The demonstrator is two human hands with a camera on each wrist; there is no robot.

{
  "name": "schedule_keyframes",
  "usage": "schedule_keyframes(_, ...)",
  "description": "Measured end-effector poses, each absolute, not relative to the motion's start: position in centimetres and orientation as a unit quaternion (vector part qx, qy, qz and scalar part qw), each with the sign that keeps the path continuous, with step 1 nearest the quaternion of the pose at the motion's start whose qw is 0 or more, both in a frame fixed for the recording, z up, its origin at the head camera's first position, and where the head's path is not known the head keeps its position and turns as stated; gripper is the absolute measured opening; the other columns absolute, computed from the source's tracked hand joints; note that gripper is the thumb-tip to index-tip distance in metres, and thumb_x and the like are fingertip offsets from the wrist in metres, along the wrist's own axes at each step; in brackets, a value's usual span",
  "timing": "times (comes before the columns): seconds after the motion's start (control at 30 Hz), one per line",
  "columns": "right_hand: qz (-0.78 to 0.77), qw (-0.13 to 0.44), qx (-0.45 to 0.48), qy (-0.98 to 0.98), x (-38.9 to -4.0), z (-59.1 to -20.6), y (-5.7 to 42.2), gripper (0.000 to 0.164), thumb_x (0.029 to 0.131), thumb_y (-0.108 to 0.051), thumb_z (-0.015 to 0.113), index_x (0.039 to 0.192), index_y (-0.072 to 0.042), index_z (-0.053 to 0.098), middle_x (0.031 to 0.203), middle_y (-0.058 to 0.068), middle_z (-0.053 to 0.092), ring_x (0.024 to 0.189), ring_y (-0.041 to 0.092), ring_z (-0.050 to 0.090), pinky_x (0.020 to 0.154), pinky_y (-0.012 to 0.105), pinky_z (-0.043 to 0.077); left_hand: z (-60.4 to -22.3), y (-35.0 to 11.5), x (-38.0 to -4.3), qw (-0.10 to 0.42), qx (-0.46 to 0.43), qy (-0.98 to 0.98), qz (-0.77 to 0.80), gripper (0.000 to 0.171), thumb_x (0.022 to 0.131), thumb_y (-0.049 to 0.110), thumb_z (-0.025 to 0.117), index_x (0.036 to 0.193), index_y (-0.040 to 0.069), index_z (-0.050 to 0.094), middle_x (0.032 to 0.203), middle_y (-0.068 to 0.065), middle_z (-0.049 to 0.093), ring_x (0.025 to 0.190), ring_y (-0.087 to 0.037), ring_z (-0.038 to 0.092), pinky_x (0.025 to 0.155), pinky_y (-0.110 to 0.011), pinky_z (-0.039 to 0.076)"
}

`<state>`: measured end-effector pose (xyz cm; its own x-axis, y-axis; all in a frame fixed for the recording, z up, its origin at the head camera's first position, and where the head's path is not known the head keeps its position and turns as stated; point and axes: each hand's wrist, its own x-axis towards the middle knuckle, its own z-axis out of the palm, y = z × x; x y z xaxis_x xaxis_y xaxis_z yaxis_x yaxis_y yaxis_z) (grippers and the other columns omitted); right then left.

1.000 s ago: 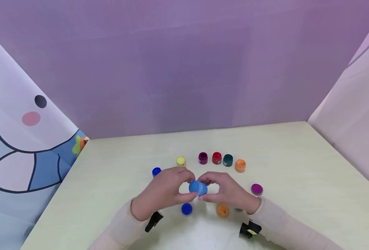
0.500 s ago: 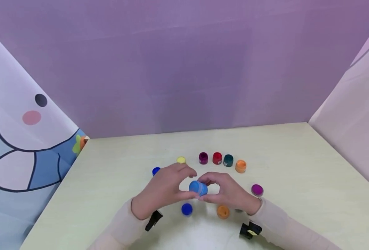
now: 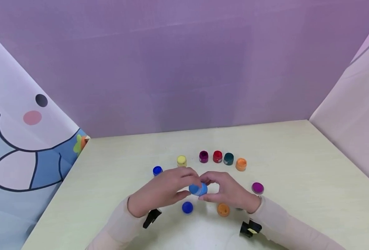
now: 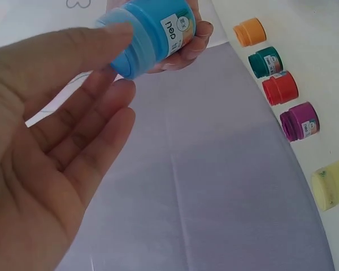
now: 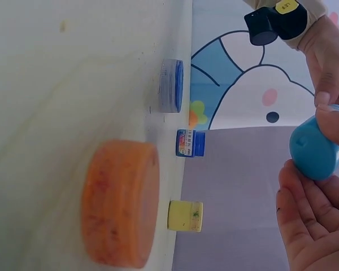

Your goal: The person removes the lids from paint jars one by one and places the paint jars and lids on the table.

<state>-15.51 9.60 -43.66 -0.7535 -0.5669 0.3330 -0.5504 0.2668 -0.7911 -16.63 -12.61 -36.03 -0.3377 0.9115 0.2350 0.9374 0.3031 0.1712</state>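
A light-blue paint jar (image 3: 204,189) with a deli label is held up above the table, tilted on its side between both hands. My right hand (image 3: 226,187) grips its body, the thumb near the base in the right wrist view. My left hand (image 3: 169,187) is at the other end, pinching the translucent blue lid (image 4: 140,51) between thumb and fingers. In the left wrist view the lid sits on the jar's mouth. The left fingers partly cover the lid in the head view.
Behind the hands stand a dark blue jar (image 3: 157,170), yellow jar (image 3: 182,161), purple jar (image 3: 204,157), red jar (image 3: 217,157), green jar (image 3: 229,159) and orange jar (image 3: 241,164). A blue lid (image 3: 187,207), orange lid (image 3: 223,210) and purple lid (image 3: 257,188) lie nearer.
Half a second ago my left fingers opened away from the lid; now they have closed over it again, reaching farther across. The right hand and the jar have stayed in place.
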Motion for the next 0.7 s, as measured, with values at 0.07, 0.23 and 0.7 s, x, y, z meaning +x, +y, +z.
schedule_keyframes(0.07,-0.494,0.009,-0.351,0.796,-15.55,-43.69,9.61,0.036,0.081,-0.026,0.075,0.112,-0.014,0.062,0.102,-0.007,0.066,0.092,0.008,0.061,0.084,0.039,0.053,-36.01,-12.59,-16.58,0.035,-0.560,-0.814,-0.147,0.034,0.076,0.011,0.078,0.105,0.014,0.061,0.105,0.003,0.061,0.095,-0.009,0.059,0.086,-0.016,0.048)
schedule_keyframes(0.23,-0.494,0.007,-0.352,0.795,-15.67,-43.63,9.59,0.036,0.081,-0.028,0.074,0.112,-0.014,0.062,0.102,-0.007,0.066,0.092,0.008,0.061,0.083,0.039,0.053,-35.92,-12.44,-16.48,0.025,-0.511,-0.845,-0.153,0.029,0.082,0.024,0.074,0.106,0.013,0.063,0.101,0.004,0.063,0.088,-0.009,0.060,0.080,-0.016,0.049)
schedule_keyframes(0.7,-0.492,0.003,-0.360,0.793,-15.68,-43.86,9.62,0.034,0.082,-0.029,0.074,0.111,-0.014,0.062,0.101,-0.007,0.066,0.092,0.008,0.061,0.084,0.029,0.052,-36.62,-11.91,-16.07,0.015,-0.409,-0.897,-0.167,0.030,0.086,0.039,0.067,0.095,0.011,0.064,0.082,0.003,0.065,0.061,-0.005,0.051,0.057,-0.015,0.044)
